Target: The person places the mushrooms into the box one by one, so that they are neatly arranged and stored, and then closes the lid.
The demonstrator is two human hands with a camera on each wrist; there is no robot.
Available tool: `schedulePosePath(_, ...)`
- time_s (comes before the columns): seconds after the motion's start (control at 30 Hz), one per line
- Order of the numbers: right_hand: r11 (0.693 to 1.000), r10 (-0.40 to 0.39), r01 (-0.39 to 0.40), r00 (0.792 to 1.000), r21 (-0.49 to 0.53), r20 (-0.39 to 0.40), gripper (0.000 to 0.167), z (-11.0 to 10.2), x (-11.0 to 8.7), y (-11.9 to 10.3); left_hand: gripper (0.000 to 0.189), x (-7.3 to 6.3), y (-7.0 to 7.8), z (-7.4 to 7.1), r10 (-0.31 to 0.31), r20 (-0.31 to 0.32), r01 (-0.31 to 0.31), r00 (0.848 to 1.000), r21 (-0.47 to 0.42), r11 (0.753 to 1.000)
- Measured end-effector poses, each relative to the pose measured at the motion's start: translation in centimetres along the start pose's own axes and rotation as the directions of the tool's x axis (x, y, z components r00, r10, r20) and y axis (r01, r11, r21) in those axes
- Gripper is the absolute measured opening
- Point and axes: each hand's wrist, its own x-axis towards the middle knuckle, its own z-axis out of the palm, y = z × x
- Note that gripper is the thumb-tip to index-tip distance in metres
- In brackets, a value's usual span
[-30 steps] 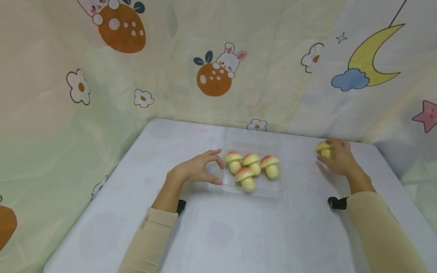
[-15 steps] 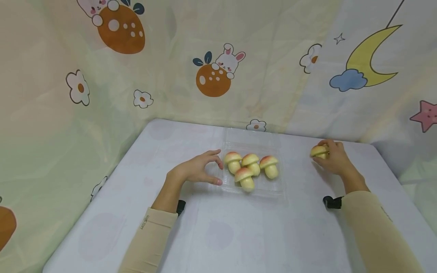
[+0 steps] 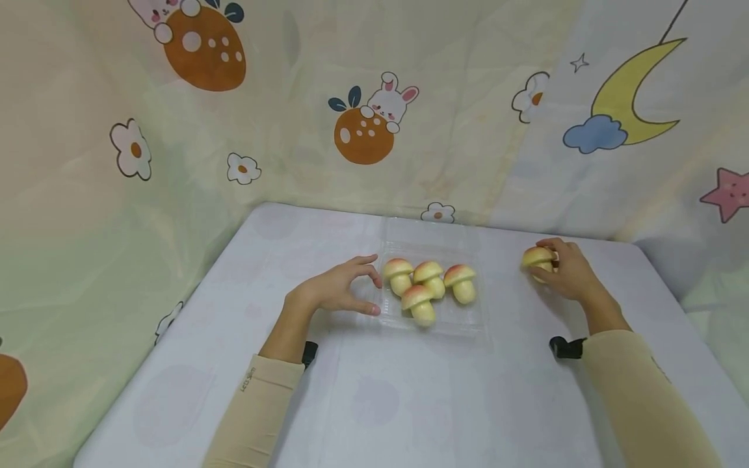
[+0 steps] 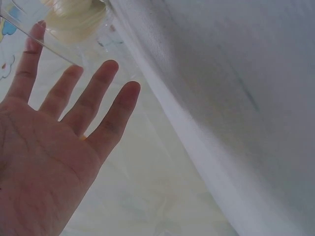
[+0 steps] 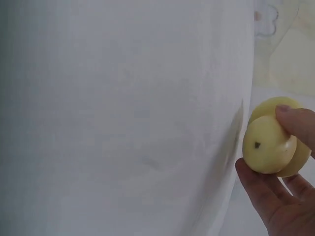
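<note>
A yellow toy mushroom with a reddish cap (image 3: 535,257) is held by my right hand (image 3: 570,270) at the back right of the table. In the right wrist view, thumb and fingers grip the mushroom (image 5: 261,147) from opposite sides, its round stem end facing the camera. Left of centre, my left hand (image 3: 335,287) rests at the left edge of a clear plastic box (image 3: 459,320), its fingers spread and loosely bent. Several matching mushrooms (image 3: 429,278) lie in that box. The left wrist view shows the hand (image 4: 54,142) with fingers extended, tips by the box's edge.
The box's transparent lid (image 3: 430,233) lies folded back toward the rear. A white cloth covers the table (image 3: 374,403). Behind it hangs a printed curtain (image 3: 292,97) with rabbits, flowers and a moon, close to the table's back edge.
My right hand has carried the mushroom leftward, a little nearer the box. The left hand and the mushrooms in the box have stayed in place.
</note>
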Motion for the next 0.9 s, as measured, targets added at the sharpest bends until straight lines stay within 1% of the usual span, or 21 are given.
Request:
schedulePosePath(0.17,0.997,-0.048,0.049,0.998,0.056,-0.032,0.06,-0.2,-0.3,-0.7,0.056,0.0,0.2,-0.3,-0.007,-0.001,0.007,1.0,-0.004,1.0)
schedulePosePath(0.33,0.993,-0.094,0.099,0.993,0.07,-0.068,0.058,-0.7,-0.5,-1.7,0.056,-0.2,0.2,-0.4,-0.012,-0.004,0.012,1.0,-0.013,1.0)
schedulePosePath(0.47,0.991,-0.091,0.099,0.992,0.091,-0.088,0.057,-0.8,-1.0,-2.4,0.055,-0.1,0.1,-0.2,0.002,-0.007,-0.002,1.0,-0.017,1.0)
schedulePosePath(0.6,0.99,-0.093,0.104,0.989,0.1,-0.112,0.056,-1.0,-1.5,-3.0,0.056,-0.1,0.1,-0.1,0.0,-0.008,0.0,1.0,-0.019,1.0)
schedulePosePath(0.73,0.987,-0.095,0.109,0.988,0.118,-0.118,0.056,-1.2,-2.0,-3.5,0.056,0.0,0.2,0.0,0.0,-0.008,0.0,1.0,-0.015,1.0)
schedulePosePath(0.9,0.987,-0.069,0.085,0.991,0.139,-0.112,0.059,-1.5,-2.7,-4.4,0.055,-0.1,0.4,0.0,0.003,-0.001,-0.003,1.0,-0.014,1.0)
